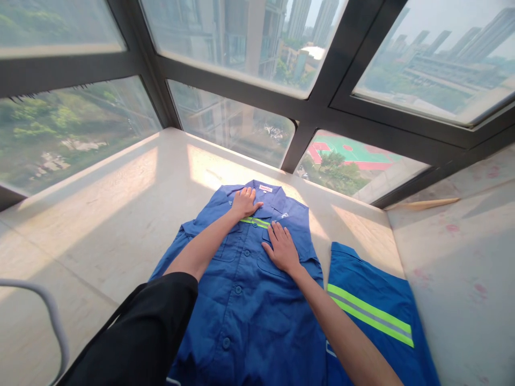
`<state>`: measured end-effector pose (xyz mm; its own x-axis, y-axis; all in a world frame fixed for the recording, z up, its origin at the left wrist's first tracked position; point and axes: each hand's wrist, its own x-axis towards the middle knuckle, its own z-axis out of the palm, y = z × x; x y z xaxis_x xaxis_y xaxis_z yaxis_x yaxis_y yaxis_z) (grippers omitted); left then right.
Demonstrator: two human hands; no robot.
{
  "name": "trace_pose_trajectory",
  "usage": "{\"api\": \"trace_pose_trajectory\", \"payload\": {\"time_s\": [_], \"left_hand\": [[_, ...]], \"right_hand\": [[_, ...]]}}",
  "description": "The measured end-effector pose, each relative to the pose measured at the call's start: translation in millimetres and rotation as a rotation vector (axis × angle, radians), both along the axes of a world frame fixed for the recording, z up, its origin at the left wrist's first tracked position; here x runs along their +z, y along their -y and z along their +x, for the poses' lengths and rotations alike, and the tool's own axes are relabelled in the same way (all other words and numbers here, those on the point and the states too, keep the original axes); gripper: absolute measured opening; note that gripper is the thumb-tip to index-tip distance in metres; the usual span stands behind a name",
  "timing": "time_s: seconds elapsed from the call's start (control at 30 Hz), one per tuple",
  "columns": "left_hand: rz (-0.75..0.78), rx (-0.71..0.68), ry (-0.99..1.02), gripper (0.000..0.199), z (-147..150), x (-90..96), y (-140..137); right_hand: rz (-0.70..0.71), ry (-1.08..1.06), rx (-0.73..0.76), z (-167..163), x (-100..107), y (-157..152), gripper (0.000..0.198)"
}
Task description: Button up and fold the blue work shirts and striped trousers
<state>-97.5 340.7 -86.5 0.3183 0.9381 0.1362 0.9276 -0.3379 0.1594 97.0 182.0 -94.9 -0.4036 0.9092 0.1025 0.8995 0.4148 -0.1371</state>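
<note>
A blue work shirt (257,300) lies spread front side up on the pale sill, its collar toward the windows and its buttons running down the middle. A yellow-green reflective stripe crosses its chest, partly under my hands. My left hand (244,202) rests flat near the collar on the left, fingers stretched out. Lower and to the right, my right hand (282,247) lies flat over the chest pocket area with its fingers apart. Both hands touch the cloth and grip nothing. The shirt's lower end runs out of view.
Right of the shirt lies a folded blue garment (362,284) with a reflective stripe. A grey-white tube (50,305) curves at the lower left. Dark window frames (241,88) enclose the sill (100,214) at the back. A flower-patterned wall (462,257) bounds the right side.
</note>
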Motion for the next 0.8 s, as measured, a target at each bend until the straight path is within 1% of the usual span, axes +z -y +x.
{"api": "trace_pose_trajectory", "payload": {"time_s": [0.1, 0.27, 0.33, 0.4, 0.5, 0.6, 0.7, 0.8], "left_hand": [[-0.017, 0.019, -0.004, 0.075, 1, -0.4, -4], [-0.139, 0.008, 0.004, 0.073, -5, -1.9, -5], [-0.159, 0.006, 0.021, 0.072, -9, 0.3, -1], [-0.130, -0.001, 0.027, 0.071, -11, 3.8, 9], [-0.089, -0.045, 0.023, 0.069, -9, 10.3, 34], [-0.099, -0.068, 0.024, 0.070, -6, 16.7, 69], [-0.124, 0.000, 0.024, 0.075, -3, 20.4, 108], [-0.128, 0.078, 0.016, 0.077, -1, 18.4, 151]], "right_hand": [[0.000, 0.003, -0.001, 0, 1, 0, 0.066], [0.003, -0.010, -0.001, -1, 1, -1, 0.066], [0.006, -0.011, 0.002, 0, 0, -3, 0.065], [0.011, -0.006, 0.003, 0, -1, -5, 0.066], [0.015, 0.006, 0.005, 2, -2, -14, 0.066], [0.009, 0.024, 0.010, 6, -3, -29, 0.065], [-0.016, 0.062, 0.011, 9, 0, -45, 0.065], [-0.035, 0.101, 0.003, 10, 6, -57, 0.062]]}}
